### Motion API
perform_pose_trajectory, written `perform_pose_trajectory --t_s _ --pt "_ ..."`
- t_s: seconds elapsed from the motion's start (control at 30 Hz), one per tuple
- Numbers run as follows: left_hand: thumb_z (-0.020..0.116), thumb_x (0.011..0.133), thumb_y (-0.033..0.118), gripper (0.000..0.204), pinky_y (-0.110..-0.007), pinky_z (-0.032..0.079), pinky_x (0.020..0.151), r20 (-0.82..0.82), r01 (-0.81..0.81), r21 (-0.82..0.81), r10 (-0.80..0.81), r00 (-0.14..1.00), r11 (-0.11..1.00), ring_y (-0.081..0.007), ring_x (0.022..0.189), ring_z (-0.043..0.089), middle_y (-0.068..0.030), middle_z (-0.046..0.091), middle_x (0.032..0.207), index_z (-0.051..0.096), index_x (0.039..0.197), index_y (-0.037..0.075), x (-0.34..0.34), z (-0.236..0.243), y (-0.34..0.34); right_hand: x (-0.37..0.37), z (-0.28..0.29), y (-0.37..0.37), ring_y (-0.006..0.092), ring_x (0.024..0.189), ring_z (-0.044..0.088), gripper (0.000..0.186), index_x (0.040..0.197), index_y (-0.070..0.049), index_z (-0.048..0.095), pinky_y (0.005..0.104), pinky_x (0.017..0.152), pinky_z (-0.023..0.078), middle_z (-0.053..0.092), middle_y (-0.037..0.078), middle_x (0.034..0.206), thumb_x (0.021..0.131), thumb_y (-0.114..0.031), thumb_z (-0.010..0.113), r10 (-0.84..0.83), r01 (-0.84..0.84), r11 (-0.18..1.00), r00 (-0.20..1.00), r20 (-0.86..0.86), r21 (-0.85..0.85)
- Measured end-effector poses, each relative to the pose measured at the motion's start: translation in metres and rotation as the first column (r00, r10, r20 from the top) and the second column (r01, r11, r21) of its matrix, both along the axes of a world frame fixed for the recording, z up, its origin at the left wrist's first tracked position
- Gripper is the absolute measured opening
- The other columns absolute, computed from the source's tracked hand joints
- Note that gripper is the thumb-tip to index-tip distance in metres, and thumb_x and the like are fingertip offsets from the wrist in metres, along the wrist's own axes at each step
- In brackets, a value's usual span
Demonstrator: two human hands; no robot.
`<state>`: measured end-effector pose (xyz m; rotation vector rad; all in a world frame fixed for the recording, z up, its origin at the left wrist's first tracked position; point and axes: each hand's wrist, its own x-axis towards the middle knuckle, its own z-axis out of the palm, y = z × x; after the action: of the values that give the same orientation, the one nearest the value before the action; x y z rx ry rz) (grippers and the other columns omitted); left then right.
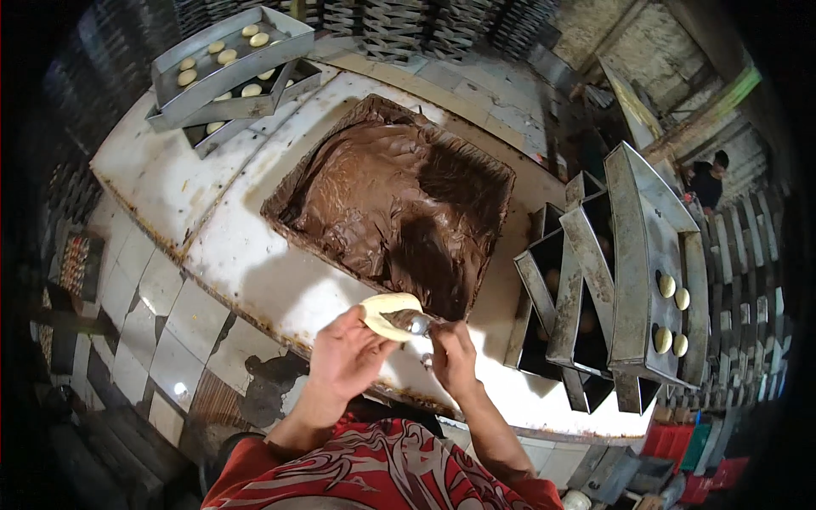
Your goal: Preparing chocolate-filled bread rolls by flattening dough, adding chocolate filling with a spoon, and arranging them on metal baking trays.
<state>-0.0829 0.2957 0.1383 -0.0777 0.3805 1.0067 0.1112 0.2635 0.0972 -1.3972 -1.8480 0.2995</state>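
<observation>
My left hand [342, 357] holds up a flat, pale disc of dough [378, 321], its fingers under and along the left edge. Over the disc's right side, my right hand [454, 359] grips a small metal spreading tool [419, 324], whose exact shape is partly hidden by the fingers. A dab of brown paste [397, 318] lies on the dough beside the tool's tip. Just beyond both hands, a wide square tray [327, 269] sits on the white table, heaped with glossy chocolate-brown paste [357, 204].
Stacked metal trays [191, 100] holding pale dough balls [227, 57] stand at the table's far left. More long metal trays [633, 280] are piled at the right, with several dough balls [667, 286] in the outermost. Another person [707, 180] appears at the far right. Cracked tiles [200, 316] cover the floor.
</observation>
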Motion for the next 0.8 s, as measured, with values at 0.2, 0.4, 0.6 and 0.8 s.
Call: perform_pose_trajectory --t_s 0.2,0.4,0.6,0.8 --pt "0.048 0.083 0.006 0.053 -0.046 0.039 0.102 -0.258 -0.192 0.203 0.242 0.935 0.960 -0.0316 0.112 0.053 -0.0190 0.051 0.125 0.036 0.134 -0.001 0.034 -0.011 -0.057 0.065 -0.068 -0.041 0.0340 0.084 0.057 0.024 0.102 -0.001 0.057 0.0384 0.073 0.046 0.057 0.017 0.093 0.081 0.008 0.056 -0.215 0.203 0.973 0.971 -0.105 -0.111" --pt "0.055 0.082 0.007 0.040 -0.040 0.048 0.084 0.020 -0.180 0.101 0.179 0.984 0.979 -0.0240 0.093 0.060 -0.0087 0.060 0.106 0.051 0.121 0.010 0.094 -0.049 -0.124 0.061 -0.046 -0.062 0.0314 0.074 0.053 0.024 0.109 -0.002 0.058 0.0371 0.073 0.044 0.056 0.017 0.092 0.085 -0.001 0.055 -0.230 0.232 0.968 0.973 -0.035 0.100" --pt "0.042 0.079 -0.005 0.046 -0.039 0.052 0.073 -0.153 0.172 0.187 -0.145 0.978 0.967 -0.0283 0.089 0.060 -0.0161 0.057 0.103 0.043 0.123 0.007 0.107 -0.054 -0.196 0.084 0.038 -0.114 0.0180 0.080 0.057 0.017 0.093 -0.001 0.064 0.0271 0.072 0.046 0.060 0.008 0.084 0.089 -0.017 0.057 0.249 -0.594 0.562 0.785 -0.568 -0.576" --pt "0.039 0.081 -0.005 0.036 -0.034 0.049 0.084 -0.074 0.042 -0.063 -0.047 0.996 0.997 -0.0254 0.101 0.057 -0.0184 0.054 0.112 0.047 0.116 0.000 0.142 -0.026 -0.236 0.108 0.048 -0.215 0.0276 0.083 0.059 0.019 0.087 -0.004 0.060 0.0359 0.071 0.050 0.059 0.009 0.091 0.072 -0.010 0.070 0.329 -0.354 0.933 0.909 0.256 0.057"
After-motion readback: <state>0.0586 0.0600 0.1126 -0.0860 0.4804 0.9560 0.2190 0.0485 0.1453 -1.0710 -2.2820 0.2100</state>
